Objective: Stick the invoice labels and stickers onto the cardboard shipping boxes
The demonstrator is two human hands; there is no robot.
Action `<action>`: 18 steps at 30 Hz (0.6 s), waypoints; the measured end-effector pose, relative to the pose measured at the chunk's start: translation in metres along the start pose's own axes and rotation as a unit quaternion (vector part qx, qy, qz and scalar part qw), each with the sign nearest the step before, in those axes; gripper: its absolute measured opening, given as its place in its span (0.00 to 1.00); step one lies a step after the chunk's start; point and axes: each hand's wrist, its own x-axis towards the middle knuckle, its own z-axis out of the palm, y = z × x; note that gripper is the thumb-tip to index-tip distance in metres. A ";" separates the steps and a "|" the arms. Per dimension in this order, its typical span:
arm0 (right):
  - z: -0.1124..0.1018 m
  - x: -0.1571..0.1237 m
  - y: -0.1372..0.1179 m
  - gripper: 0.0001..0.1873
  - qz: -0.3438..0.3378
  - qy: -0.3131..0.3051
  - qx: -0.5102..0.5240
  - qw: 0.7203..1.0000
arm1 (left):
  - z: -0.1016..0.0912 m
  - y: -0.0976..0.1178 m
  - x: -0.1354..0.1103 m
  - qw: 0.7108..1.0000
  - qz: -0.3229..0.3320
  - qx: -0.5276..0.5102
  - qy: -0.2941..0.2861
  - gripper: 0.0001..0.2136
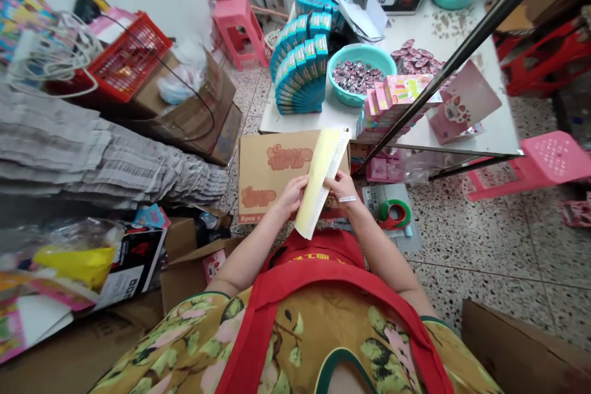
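Note:
In front of me a long sheet of labels (322, 178), with a yellow back and a white printed strip, is held upright at a tilt between my two hands. My left hand (292, 195) grips its left edge, fingers closed. From the other side my right hand (342, 189) closes on the printed edge; part of its fingers is hidden by the sheet. A small white printed label (348, 199) lies across my right wrist. Just beneath both hands is a closed cardboard carton (253, 166) with reddish-brown lettering.
Beyond the carton, a white table (295, 120) carries blue boxes (302, 74), a turquoise basin (361, 98) of small wrapped pieces and pink boxes (410, 89). A dark metal post (443, 74) slants across. Green tape (405, 214) lies right; stacked flattened sacks (138, 154) stand left.

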 end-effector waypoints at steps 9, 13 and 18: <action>0.014 0.011 -0.018 0.13 -0.175 0.083 -0.193 0.962 | 0.031 0.052 0.001 0.944 0.213 0.234 -0.094 0.33; -0.012 0.011 -0.025 0.16 -0.192 0.124 -0.094 0.969 | 0.020 0.073 0.020 0.984 0.119 0.124 -0.050 0.28; -0.060 0.001 -0.029 0.22 -0.176 0.142 0.044 0.973 | 0.009 0.103 0.036 0.986 0.064 0.099 -0.118 0.28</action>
